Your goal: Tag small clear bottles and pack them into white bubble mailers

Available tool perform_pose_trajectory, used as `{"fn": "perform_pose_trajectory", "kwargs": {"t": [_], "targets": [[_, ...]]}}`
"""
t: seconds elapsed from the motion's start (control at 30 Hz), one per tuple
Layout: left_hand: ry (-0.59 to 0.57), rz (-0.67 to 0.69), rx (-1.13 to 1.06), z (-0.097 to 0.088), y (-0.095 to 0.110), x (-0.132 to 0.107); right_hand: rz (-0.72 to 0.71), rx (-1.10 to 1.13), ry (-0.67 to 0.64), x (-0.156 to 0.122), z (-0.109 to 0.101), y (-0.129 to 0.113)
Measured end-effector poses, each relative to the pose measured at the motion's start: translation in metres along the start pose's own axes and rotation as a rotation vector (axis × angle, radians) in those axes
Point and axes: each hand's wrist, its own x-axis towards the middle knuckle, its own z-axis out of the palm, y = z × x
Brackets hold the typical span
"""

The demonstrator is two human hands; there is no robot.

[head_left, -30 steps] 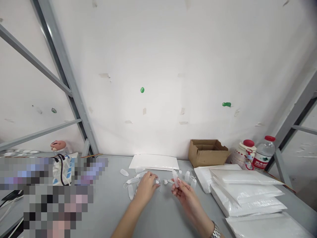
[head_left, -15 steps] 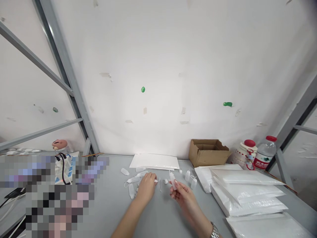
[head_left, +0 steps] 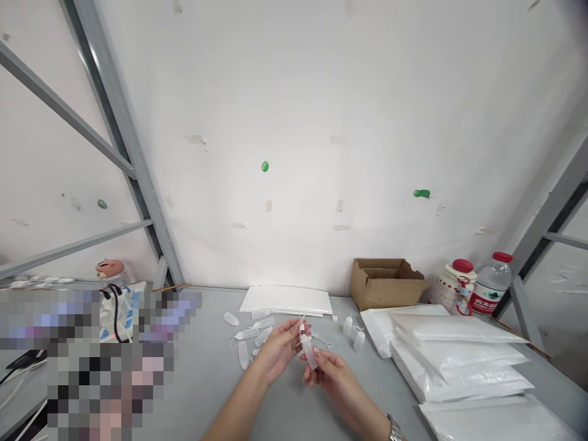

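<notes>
In the head view, my right hand [head_left: 331,371] grips a small translucent plastic dropper bottle [head_left: 311,355], tilted with its mouth toward my other hand. My left hand [head_left: 282,349] pinches a small white cap [head_left: 302,329] with a thin strap at the bottle's mouth; whether it is seated there I cannot tell. Several loose bottles [head_left: 243,354] lie on the table left of my left hand. Beyond my right hand, a bottle with a capped top [head_left: 348,326] and another with a looped strap [head_left: 359,340] stand upright. A strap [head_left: 322,340] shows just behind the held bottle.
White sheets [head_left: 285,299] lie against the wall. An open cardboard box [head_left: 390,293] stands at the back right, beside a red-lidded jar [head_left: 448,285] and a water bottle [head_left: 492,285]. Stacked white padded mailers [head_left: 463,355] fill the right side. A power strip [head_left: 114,315] sits at the left.
My left hand has lifted from the table and moved right to the bottle with the white cap. My right hand has brought the bottle slightly left and nearer to me.
</notes>
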Motion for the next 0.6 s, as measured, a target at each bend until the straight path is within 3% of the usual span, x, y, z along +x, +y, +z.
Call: {"fn": "perform_pose_trajectory", "kwargs": {"t": [0.17,0.6], "targets": [[-0.085,-0.053,-0.095,0.0062,-0.0009,-0.0053,0.002,0.017,-0.012,0.0015,-0.0021,0.0001],[-0.106,-0.005,-0.014,-0.0002,-0.0019,-0.0041,-0.044,-0.049,0.095,0.0021,-0.0021,0.0]]}}
